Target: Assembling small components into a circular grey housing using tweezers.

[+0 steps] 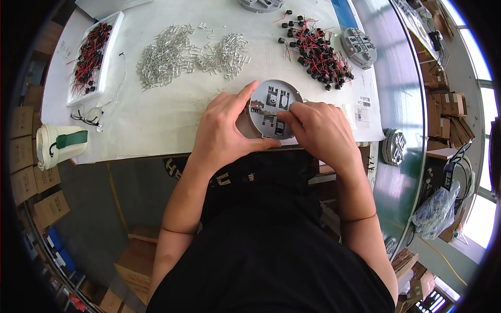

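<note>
A round grey plastic housing with a raised rim and several cut-out recesses is tilted up at the table's front edge. Around its left side curves my left hand, index finger at the upper rim and thumb at the lower rim, gripping it. My right hand reaches over the housing's right side. Its thumb and index finger are pinched together against the inner face, and whatever they hold is hidden. Beyond the housing lie two heaps of small clear U-shaped pieces and a pile of black buzzer-like parts with red wires.
A white tray of red-and-black wired parts stands at the left, with eyeglasses and a cream-and-green pouch nearer me. Other grey housings rest at the right, far edge and on the adjoining glossy surface.
</note>
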Demonstrator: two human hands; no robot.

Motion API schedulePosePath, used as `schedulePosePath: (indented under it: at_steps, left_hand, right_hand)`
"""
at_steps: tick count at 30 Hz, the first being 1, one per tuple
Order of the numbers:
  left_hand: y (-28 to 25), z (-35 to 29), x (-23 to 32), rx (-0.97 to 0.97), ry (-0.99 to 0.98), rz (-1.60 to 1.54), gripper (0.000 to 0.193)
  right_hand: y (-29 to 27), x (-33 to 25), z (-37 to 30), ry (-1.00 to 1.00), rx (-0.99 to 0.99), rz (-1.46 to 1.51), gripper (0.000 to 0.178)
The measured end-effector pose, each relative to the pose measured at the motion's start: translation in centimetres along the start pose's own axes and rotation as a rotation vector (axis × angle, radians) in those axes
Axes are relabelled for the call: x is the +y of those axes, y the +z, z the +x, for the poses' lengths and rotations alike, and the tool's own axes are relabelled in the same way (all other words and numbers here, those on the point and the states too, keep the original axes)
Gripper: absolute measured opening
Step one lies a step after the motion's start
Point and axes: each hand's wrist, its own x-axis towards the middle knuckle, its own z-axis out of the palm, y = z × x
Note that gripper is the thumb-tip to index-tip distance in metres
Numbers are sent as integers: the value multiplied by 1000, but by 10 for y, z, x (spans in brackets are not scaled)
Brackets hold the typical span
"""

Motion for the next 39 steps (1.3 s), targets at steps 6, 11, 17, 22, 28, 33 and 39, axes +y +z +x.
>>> schedulePosePath:
  at_steps: [6,11,17,22,28,33,39]
  left_hand:
    - [1,-1,-1,6,15,-1,107]
    - [2,-1,-1,15,12,22,109]
    - [3,-2,-1,14,-25,35,110]
    - [2,-2,-1,7,-26,36,111]
    - [3,-2,-2,17,-25,34,111]
    - [3,-2,-2,10,-22,43,111]
    - [0,-1,-1,-15,-33,7,111]
  right_hand:
    - [1,0,1,20,6,9,39]
    - [1,-3,5,-4,-16,32,37]
    - [-9,-19,10,16,-85,-85,38]
    - [-21,-19,11,46,-84,-94,37]
    - [-17,-22,13,-7,-62,-99,38]
    - [-22,-22,11,-25,-108,-193,36]
    - [-12,-8,8,-3,-116,-164,33]
